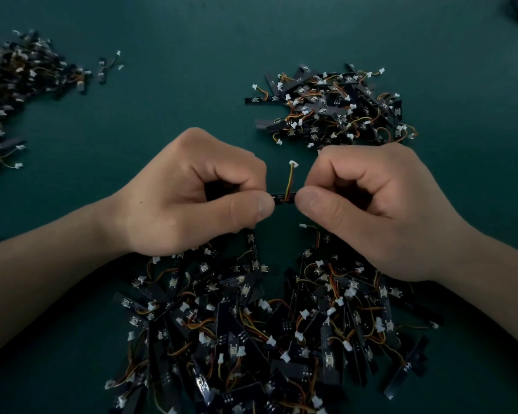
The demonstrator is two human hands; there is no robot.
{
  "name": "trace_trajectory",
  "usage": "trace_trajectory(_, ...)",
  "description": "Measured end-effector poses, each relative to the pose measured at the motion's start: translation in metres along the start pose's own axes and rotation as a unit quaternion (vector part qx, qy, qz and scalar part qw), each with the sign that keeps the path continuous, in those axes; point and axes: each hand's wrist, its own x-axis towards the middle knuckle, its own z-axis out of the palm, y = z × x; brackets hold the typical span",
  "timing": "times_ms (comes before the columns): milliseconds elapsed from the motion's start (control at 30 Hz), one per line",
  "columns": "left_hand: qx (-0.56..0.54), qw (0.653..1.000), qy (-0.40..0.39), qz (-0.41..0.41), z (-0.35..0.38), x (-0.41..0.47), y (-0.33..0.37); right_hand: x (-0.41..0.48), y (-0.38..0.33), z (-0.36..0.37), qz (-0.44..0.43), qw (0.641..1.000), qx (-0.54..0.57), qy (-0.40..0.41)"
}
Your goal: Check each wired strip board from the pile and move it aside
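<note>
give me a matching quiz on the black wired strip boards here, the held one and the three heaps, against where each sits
1 single black strip board with yellow-red wire
2 biggest heap of boards
3 compact heap of boards
4 blurred heap of boards

a far left edge
b beyond the right hand
c pinched between left hand and right hand
d nearest the person

Pairs: 1-c, 2-d, 3-b, 4-a

Strip board (282,199) ends hidden, far-left pile (12,82) blurred, edge-cropped
</note>
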Motion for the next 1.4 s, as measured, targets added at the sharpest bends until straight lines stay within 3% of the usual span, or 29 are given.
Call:
trace_trajectory(700, 0.059, 0.998, 0.031, 0.005, 0.003, 0.000, -0.002, 0.002, 0.000, 0.002, 0.007, 0.999, 0.005, -0.047)
trace_trajectory(867, 0.054, 0.996, 0.037, -0.064, 0.004, 0.000, -0.003, 0.002, 0.006, 0.000, -0.008, 0.999, 0.049, 0.020)
trace_trajectory(1033, 0.138, 0.989, -0.030, -0.043, 0.006, 0.001, 0.001, 0.004, 0.010, -0.003, 0.013, 0.988, 0.088, 0.130)
trace_trajectory(1167, 0.224, 0.971, -0.079, 0.008, 0.007, 0.001, -0.001, 0.004, 0.012, -0.002, 0.032, 0.993, 0.057, 0.096)
trace_trajectory(1400, 0.196, 0.976, -0.092, 0.028, 0.007, 0.002, -0.003, 0.003, 0.009, -0.002, 0.029, 0.998, 0.028, 0.050)
